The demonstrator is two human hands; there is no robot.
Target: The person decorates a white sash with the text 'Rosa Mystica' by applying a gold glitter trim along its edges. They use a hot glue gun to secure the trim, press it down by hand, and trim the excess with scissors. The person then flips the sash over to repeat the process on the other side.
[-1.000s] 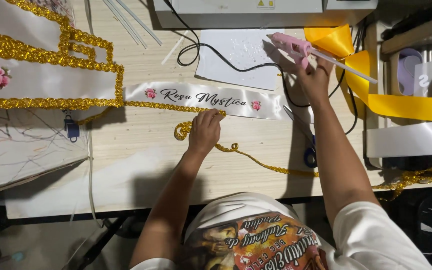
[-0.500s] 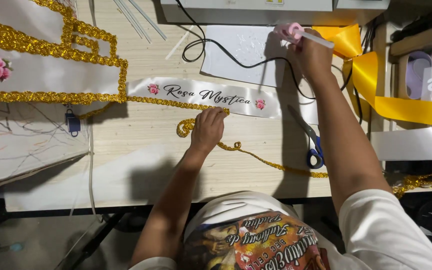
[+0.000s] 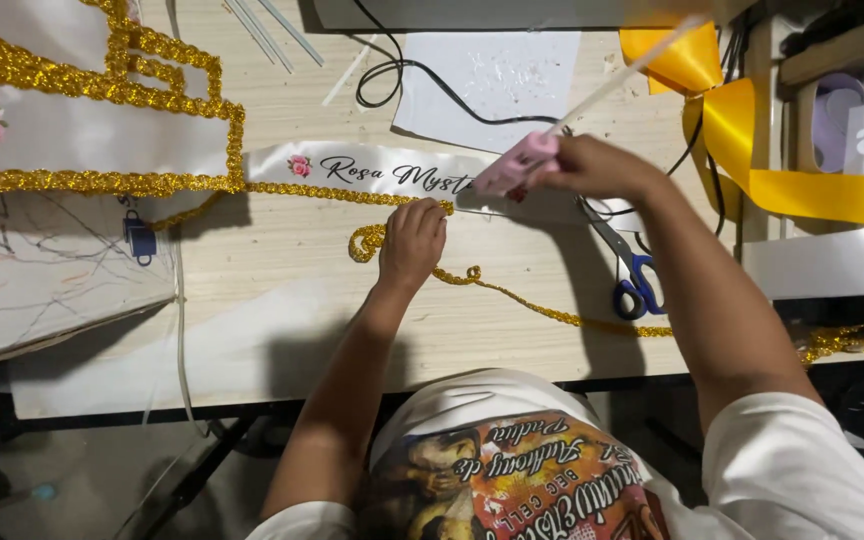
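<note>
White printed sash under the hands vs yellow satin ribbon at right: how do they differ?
The narrow white printed sash lies flat on the wooden table, edged with gold glitter trim; the glossy yellow satin ribbon is plain, folded and looped at the table's right side. The sash carries script and a pink rose; the ribbon shows neither. Both are shiny fabric bands.
</note>
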